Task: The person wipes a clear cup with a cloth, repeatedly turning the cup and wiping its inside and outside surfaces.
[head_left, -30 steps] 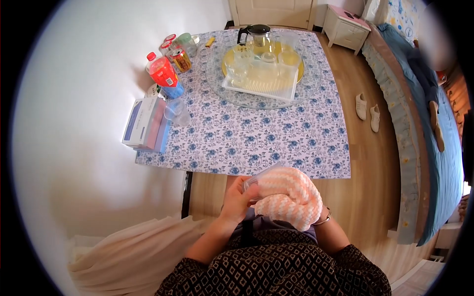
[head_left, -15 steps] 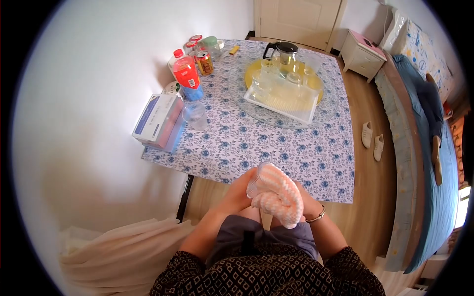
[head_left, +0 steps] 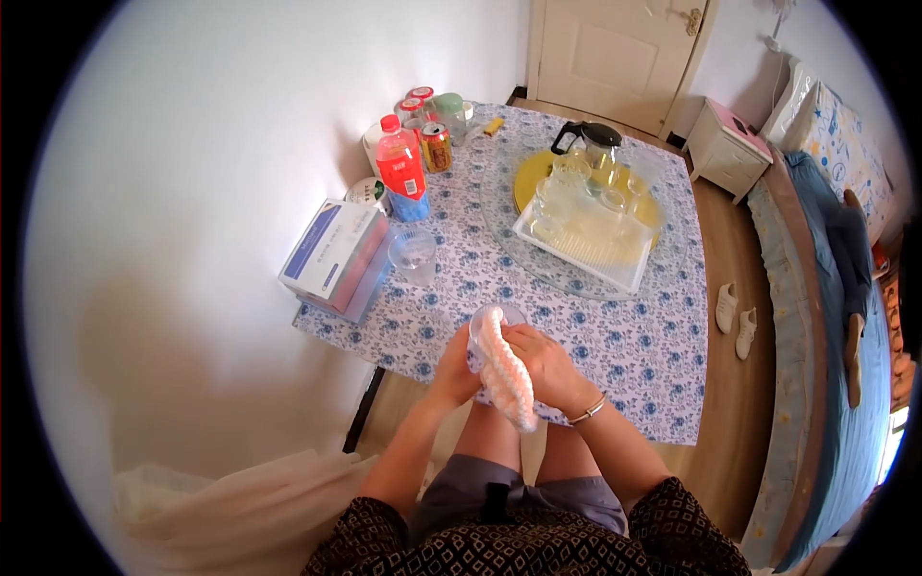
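A clear cup (head_left: 512, 314) is upright at the table's front edge, above my lap. My left hand (head_left: 455, 367) is wrapped round its left side. A pink-and-white knitted cloth (head_left: 507, 376) hangs over the cup's near rim, its lower end dangling. From the right, my right hand (head_left: 544, 365) holds the cloth with bent fingers at the cup's mouth; its fingertips are partly hidden. Another clear plastic cup (head_left: 414, 255) stands on the table to the left, beside a white box (head_left: 334, 252).
On the patterned tablecloth (head_left: 461, 278) stand a red-labelled bottle (head_left: 400, 170), a can (head_left: 436, 147), jars, and a white tray (head_left: 583, 242) with glasses and a teapot (head_left: 602, 154). At right, a person's legs (head_left: 849, 259) lie on a bed.
Both hands have moved up over the table edge with the cup. The cloth, earlier bunched over my right hand, now hangs narrow from the cup's rim. The view has shifted.
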A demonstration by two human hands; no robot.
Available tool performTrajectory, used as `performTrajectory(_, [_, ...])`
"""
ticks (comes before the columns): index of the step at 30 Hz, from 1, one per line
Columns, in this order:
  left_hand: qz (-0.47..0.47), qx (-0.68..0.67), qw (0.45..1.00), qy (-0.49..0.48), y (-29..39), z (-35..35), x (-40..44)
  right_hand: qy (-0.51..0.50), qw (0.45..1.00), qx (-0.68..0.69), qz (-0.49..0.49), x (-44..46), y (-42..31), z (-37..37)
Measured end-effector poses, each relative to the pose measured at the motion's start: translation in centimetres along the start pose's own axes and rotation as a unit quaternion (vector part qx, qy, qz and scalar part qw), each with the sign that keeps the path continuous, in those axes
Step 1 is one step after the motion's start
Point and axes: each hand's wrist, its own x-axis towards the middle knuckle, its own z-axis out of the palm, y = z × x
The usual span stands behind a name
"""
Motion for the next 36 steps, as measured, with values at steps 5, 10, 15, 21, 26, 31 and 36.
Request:
performTrajectory(5, [0.019,-0.121,0.992,0.043,-1.8,1.0,3.9,0.019,0.998,-0.053,-0.008,2.6,3.1,1.0])
performTrajectory(10, [0.033,-0.160,0.986,0.040,-4.1,2.5,5.6,0.011,0.999,-0.037,0.005,3.3,4.9,0.6])
performTrajectory(15, [0.010,-0.142,0.989,0.043,-3.5,2.6,5.2,-0.012,0.997,-0.075,0.026,2.4,5.1,-0.5])
performTrajectory(21, [0.107,0.098,0.989,0.030,-7.6,2.7,4.6,0.104,0.748,0.620,0.212,0.7,6.0,-0.5])
performTrajectory(26, [-0.186,0.106,0.974,-0.069,-1.0,-3.0,3.0,0.130,0.581,0.803,0.035,3.7,9.2,0.5])
performTrajectory(31, [-0.185,0.174,0.953,0.163,-5.7,-5.3,4.1,0.133,0.957,0.254,0.035,10.5,11.0,1.5])
performTrajectory(36, [-0.128,0.051,0.942,0.307,-6.8,-5.7,8.4,0.010,0.884,0.418,0.208,15.3,9.1,4.0])
